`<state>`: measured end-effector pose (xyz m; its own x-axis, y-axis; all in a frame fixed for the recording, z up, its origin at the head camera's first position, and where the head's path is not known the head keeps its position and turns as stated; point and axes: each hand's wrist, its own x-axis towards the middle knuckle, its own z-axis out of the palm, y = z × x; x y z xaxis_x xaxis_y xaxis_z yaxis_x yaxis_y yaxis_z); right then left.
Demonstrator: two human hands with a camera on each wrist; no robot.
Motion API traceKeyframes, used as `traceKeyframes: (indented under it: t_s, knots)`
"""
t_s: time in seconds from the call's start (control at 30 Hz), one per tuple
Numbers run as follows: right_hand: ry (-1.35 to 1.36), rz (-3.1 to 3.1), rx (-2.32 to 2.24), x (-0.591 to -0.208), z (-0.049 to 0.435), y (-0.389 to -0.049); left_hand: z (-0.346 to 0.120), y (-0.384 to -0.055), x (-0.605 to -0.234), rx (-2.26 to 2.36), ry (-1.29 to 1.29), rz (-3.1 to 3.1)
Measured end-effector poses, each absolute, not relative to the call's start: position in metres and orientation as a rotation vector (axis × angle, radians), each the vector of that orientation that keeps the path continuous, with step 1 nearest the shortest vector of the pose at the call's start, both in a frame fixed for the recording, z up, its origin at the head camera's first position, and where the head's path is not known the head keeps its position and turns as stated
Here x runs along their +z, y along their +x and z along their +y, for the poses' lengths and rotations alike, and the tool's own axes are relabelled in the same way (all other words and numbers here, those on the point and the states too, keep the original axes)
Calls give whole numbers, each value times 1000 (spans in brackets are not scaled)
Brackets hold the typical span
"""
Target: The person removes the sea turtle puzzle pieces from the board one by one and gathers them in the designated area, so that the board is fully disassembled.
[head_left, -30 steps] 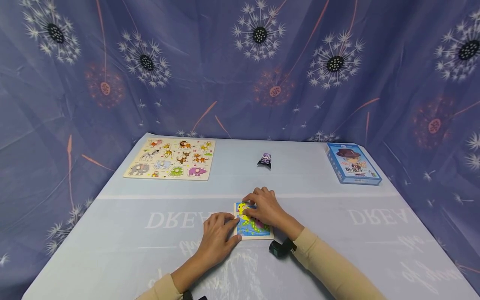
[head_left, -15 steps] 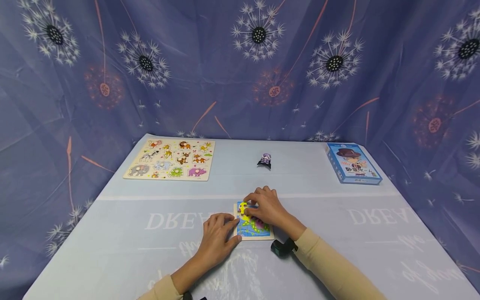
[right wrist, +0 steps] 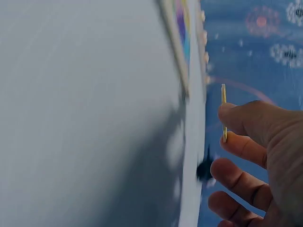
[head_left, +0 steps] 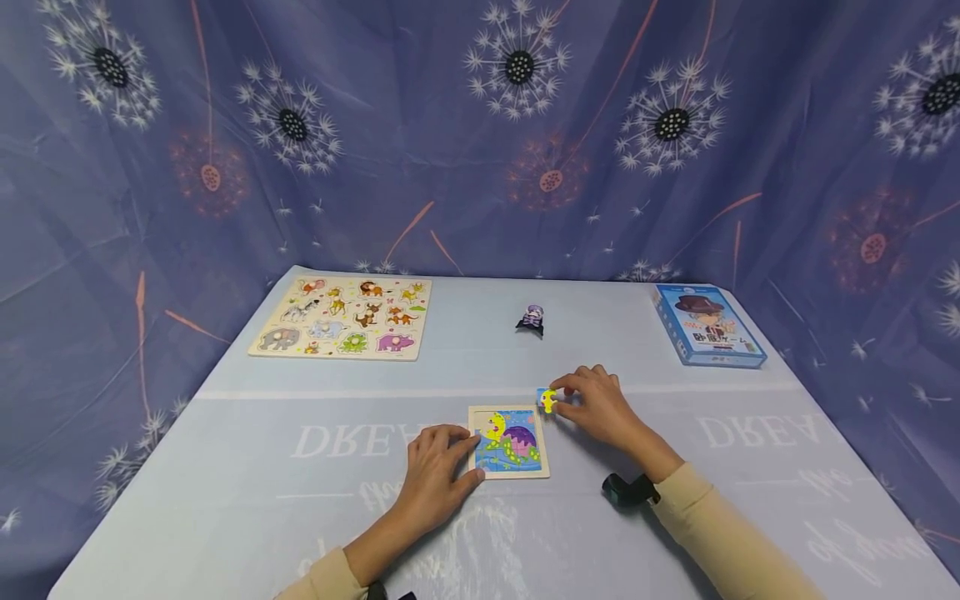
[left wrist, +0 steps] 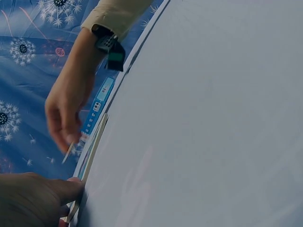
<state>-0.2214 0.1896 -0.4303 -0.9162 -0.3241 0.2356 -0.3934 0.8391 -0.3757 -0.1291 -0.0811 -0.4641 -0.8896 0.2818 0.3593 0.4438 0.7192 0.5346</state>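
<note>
My right hand pinches a small yellow-and-blue jigsaw piece between thumb and index finger. It is just beyond the top right corner of a wooden turtle puzzle. Seen edge-on in the right wrist view, the piece is a thin strip, and the other fingers are spread below it. My left hand rests at the puzzle's left side, thumb by the lower corner and index finger over the rim. Bare wood shows at the puzzle's upper left, beside the turtle's yellow head.
A pegged animal board lies at the back left of the table. At the back middle is a small purple-and-black item. A blue box with a hatted cartoon figure sits at the back right, before the dandelion curtain.
My right hand has lifted the piece from the puzzle's upper left and carried it right, past the top right corner. The left hand has stayed at the puzzle's left side.
</note>
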Motion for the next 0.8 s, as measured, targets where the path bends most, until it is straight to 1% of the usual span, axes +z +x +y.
traceKeyframes:
  t_s: [0.2,0.4,0.6,0.8]
  knots:
    - [469,-2905,641,-434,235,-223,-81,-129,-464,-928,-554,-2668]
    - [399,-2956,663,-436,266,-223,-80,-128,-464,-944,-542,-2679]
    - [386,-2972,664,-440,280,-223,-80,-128,-465,-961,-541,-2676]
    - [389,-2969,654,-443,284,-225,-80,-129,-465,-948,-539,-2670]
